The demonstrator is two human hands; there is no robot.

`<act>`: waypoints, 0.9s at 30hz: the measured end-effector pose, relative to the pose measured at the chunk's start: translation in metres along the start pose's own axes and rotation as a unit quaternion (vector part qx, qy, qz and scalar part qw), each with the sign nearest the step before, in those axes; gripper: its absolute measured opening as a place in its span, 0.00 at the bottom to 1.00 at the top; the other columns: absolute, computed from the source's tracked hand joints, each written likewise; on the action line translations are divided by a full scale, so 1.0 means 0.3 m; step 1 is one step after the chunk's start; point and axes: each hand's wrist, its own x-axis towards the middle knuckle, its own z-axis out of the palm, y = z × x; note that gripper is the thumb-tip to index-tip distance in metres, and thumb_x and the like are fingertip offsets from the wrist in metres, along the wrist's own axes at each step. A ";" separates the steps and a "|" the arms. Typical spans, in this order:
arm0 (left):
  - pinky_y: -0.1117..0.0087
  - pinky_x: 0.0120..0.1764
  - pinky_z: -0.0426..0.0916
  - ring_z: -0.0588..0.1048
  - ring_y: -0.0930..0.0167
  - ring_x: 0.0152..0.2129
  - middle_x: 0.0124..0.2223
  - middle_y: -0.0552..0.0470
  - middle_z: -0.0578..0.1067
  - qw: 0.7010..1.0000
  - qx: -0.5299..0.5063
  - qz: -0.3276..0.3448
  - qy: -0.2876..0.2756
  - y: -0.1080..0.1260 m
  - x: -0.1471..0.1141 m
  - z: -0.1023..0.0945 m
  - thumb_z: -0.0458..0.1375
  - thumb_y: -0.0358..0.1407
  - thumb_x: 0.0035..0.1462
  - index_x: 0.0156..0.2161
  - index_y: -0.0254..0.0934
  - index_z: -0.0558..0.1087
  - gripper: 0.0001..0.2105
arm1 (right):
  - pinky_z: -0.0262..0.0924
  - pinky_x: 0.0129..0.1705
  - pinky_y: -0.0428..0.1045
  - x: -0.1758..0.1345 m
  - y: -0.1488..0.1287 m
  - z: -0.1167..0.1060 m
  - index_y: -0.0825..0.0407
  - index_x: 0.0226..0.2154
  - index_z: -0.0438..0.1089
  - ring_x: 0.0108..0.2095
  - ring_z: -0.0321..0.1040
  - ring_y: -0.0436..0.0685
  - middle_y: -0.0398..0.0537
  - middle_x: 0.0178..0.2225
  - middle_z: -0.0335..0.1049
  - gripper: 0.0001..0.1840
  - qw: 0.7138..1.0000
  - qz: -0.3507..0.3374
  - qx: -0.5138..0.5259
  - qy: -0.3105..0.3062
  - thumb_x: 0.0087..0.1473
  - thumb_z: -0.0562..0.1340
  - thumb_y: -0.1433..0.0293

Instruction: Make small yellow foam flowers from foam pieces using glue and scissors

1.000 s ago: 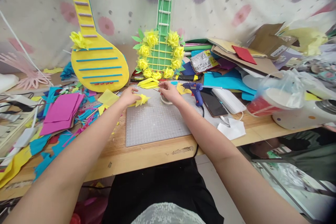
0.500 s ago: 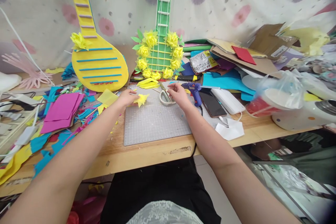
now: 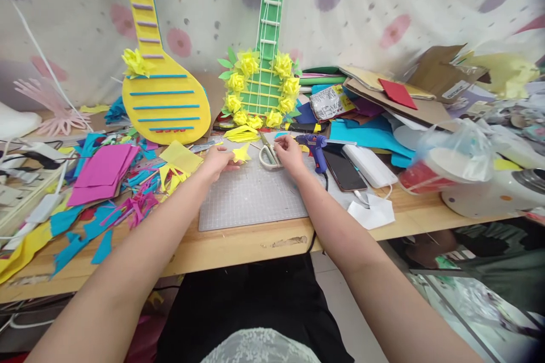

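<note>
My left hand (image 3: 219, 161) is closed on a yellow paper star (image 3: 242, 153), pinched at the fingertips over the left part of the grey cutting mat (image 3: 251, 198). My right hand (image 3: 288, 154) is closed, its fingers curled beside the white-handled scissors (image 3: 269, 156). Whether those fingers touch the scissors or pinch something small is hidden. Yellow paper strips (image 3: 241, 134) lie just behind the scissors. Right of my right hand lies a purple glue gun (image 3: 316, 150). A green paper guitar (image 3: 268, 39) ringed with yellow paper flowers stands behind, left of it a yellow one (image 3: 168, 102).
Magenta paper sheets (image 3: 103, 173) and coloured scraps cover the left side. On the right are a black phone (image 3: 344, 167), a white power bank (image 3: 369, 164), and a red-and-white cup (image 3: 443, 170) in a plastic bag. Stacked cardboard (image 3: 392, 96) lies behind them.
My left hand has moved right with the yellow paper star, bringing it nearer the scissors. My right hand stays by the scissors. The view has shifted slightly.
</note>
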 end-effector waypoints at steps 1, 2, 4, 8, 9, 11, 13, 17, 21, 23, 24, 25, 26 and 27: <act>0.70 0.27 0.73 0.76 0.71 0.22 0.29 0.50 0.73 1.000 0.009 0.006 0.003 -0.004 -0.002 0.003 0.56 0.21 0.48 0.49 0.31 0.57 0.22 | 0.60 0.36 0.50 -0.001 -0.001 0.000 0.50 0.31 0.63 0.28 0.64 0.52 0.42 0.26 0.65 0.07 1.000 -0.002 -0.004 -0.003 0.44 0.55 0.69; 0.70 0.25 0.73 0.76 0.71 0.21 0.29 0.50 0.72 1.000 0.018 0.012 0.009 -0.008 -0.003 0.003 0.56 0.22 0.49 0.49 0.32 0.57 0.21 | 0.59 0.35 0.50 -0.002 -0.001 0.000 0.51 0.31 0.63 0.28 0.64 0.52 0.42 0.26 0.65 0.07 1.000 -0.003 -0.006 -0.006 0.44 0.55 0.69; 0.70 0.23 0.72 0.75 0.72 0.19 0.31 0.50 0.72 0.999 0.036 0.028 0.025 -0.015 -0.003 -0.002 0.57 0.25 0.50 0.48 0.33 0.58 0.20 | 0.59 0.35 0.50 -0.002 -0.001 -0.001 0.51 0.31 0.63 0.28 0.63 0.52 0.42 0.25 0.65 0.07 1.000 -0.004 -0.010 -0.010 0.45 0.55 0.69; 0.71 0.21 0.70 0.74 0.73 0.18 0.33 0.50 0.72 0.994 0.083 0.057 0.039 -0.028 0.010 -0.025 0.57 0.35 0.54 0.46 0.37 0.59 0.16 | 0.58 0.34 0.49 -0.004 -0.001 0.000 0.50 0.32 0.63 0.28 0.63 0.52 0.41 0.26 0.65 0.07 1.000 -0.007 -0.023 -0.017 0.45 0.55 0.69; 0.71 0.21 0.70 0.74 0.72 0.18 0.33 0.50 0.72 0.993 0.097 0.063 0.039 -0.030 0.016 -0.032 0.56 0.39 0.55 0.46 0.38 0.60 0.15 | 0.58 0.34 0.49 -0.005 -0.001 0.001 0.50 0.32 0.63 0.28 0.63 0.52 0.42 0.26 0.65 0.07 0.999 -0.006 -0.027 -0.018 0.45 0.55 0.69; 0.69 0.22 0.69 0.74 0.71 0.18 0.35 0.48 0.73 0.989 0.124 0.075 0.039 -0.033 0.029 -0.046 0.52 0.47 0.57 0.46 0.39 0.61 0.17 | 0.58 0.35 0.49 -0.007 0.000 0.004 0.50 0.32 0.63 0.28 0.63 0.52 0.42 0.26 0.66 0.07 0.999 -0.004 -0.034 -0.018 0.46 0.55 0.69; 0.69 0.22 0.68 0.75 0.70 0.18 0.37 0.46 0.74 0.983 0.155 0.087 0.042 -0.032 0.038 -0.065 0.48 0.51 0.57 0.47 0.40 0.62 0.20 | 0.58 0.35 0.49 -0.008 0.002 0.007 0.50 0.32 0.63 0.28 0.64 0.52 0.42 0.27 0.66 0.07 0.999 -0.005 -0.043 -0.015 0.46 0.55 0.69; 0.70 0.24 0.65 0.72 0.72 0.17 0.37 0.47 0.76 0.957 0.238 0.150 0.069 -0.020 0.044 -0.124 0.42 0.52 0.59 0.44 0.39 0.65 0.21 | 0.58 0.35 0.49 -0.011 0.005 0.012 0.50 0.33 0.64 0.28 0.64 0.52 0.43 0.27 0.67 0.07 0.998 -0.019 -0.057 -0.009 0.47 0.55 0.70; 0.70 0.30 0.64 0.73 0.73 0.21 0.39 0.51 0.77 0.917 0.287 0.226 0.159 -0.016 0.048 -0.201 0.42 0.43 0.61 0.42 0.40 0.66 0.15 | 0.58 0.35 0.49 -0.015 0.001 0.011 0.50 0.33 0.64 0.28 0.64 0.53 0.44 0.28 0.67 0.07 0.998 -0.018 -0.065 -0.003 0.47 0.55 0.69; 0.70 0.34 0.63 0.74 0.69 0.30 0.37 0.51 0.77 0.887 0.349 0.229 0.199 -0.024 0.052 -0.232 0.46 0.41 0.58 0.37 0.39 0.69 0.11 | 0.58 0.35 0.49 -0.015 -0.002 0.012 0.50 0.33 0.64 0.29 0.64 0.53 0.44 0.28 0.68 0.07 0.997 -0.017 -0.070 -0.001 0.47 0.55 0.69; 0.69 0.34 0.62 0.74 0.67 0.33 0.36 0.50 0.77 0.877 0.376 0.223 0.200 -0.029 0.054 -0.243 0.48 0.41 0.57 0.35 0.39 0.69 0.10 | 0.58 0.35 0.49 -0.016 -0.004 0.013 0.50 0.33 0.64 0.29 0.64 0.53 0.44 0.28 0.68 0.07 0.997 -0.018 -0.074 0.001 0.47 0.55 0.69; 0.68 0.34 0.62 0.73 0.66 0.35 0.36 0.50 0.77 0.870 0.397 0.218 0.196 -0.035 0.056 -0.252 0.49 0.42 0.56 0.33 0.39 0.70 0.10 | 0.57 0.35 0.49 -0.016 -0.006 0.015 0.51 0.33 0.64 0.29 0.64 0.53 0.44 0.29 0.68 0.07 0.997 -0.019 -0.078 0.002 0.47 0.55 0.69; 0.68 0.34 0.62 0.73 0.65 0.35 0.36 0.50 0.77 0.866 0.412 0.214 0.187 -0.040 0.057 -0.258 0.51 0.43 0.55 0.32 0.39 0.70 0.11 | 0.57 0.35 0.49 -0.017 -0.008 0.017 0.51 0.33 0.64 0.29 0.64 0.53 0.44 0.28 0.68 0.07 0.996 -0.021 -0.081 0.003 0.47 0.55 0.69; 0.68 0.34 0.62 0.73 0.65 0.34 0.36 0.49 0.77 0.863 0.421 0.214 0.178 -0.045 0.059 -0.261 0.52 0.45 0.54 0.32 0.39 0.70 0.11 | 0.57 0.35 0.50 -0.018 -0.010 0.019 0.51 0.33 0.64 0.29 0.64 0.53 0.44 0.28 0.68 0.07 0.996 -0.022 -0.085 0.004 0.47 0.55 0.69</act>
